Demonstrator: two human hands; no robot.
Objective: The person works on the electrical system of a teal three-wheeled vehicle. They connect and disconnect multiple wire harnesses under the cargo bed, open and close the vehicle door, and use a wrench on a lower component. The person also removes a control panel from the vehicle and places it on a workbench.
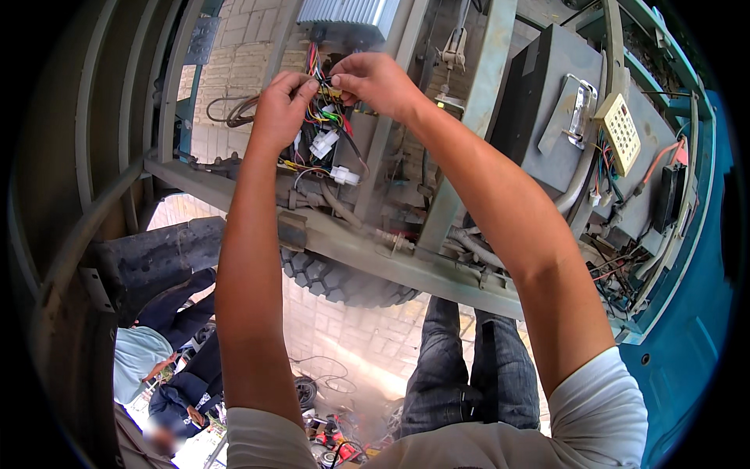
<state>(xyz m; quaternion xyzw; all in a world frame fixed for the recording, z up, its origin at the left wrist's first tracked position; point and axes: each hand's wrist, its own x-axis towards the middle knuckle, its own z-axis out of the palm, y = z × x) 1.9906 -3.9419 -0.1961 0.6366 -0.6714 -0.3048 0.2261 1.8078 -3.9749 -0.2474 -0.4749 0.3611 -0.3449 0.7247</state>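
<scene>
My left hand [287, 102] and my right hand [359, 82] meet at a bundle of coloured wires [312, 58], each with thumb and fingers pinched on thin dark wire among them. The bundle runs down from a finned silver metal unit [344, 17] at the top. Below my fingers hang white plastic connectors [323, 143], a green connector [329, 116] and more tangled wires, inside a grey metal vehicle frame [359, 250]. The exact piece between my fingertips is too small to make out.
A grey box [547, 94] with a latch and a cream wired panel [621, 133] sit at right, beside blue bodywork [687, 313]. A tyre [344, 285] lies under the frame. Two other people [144, 356] are at lower left, near scattered parts [336, 442] on the paving.
</scene>
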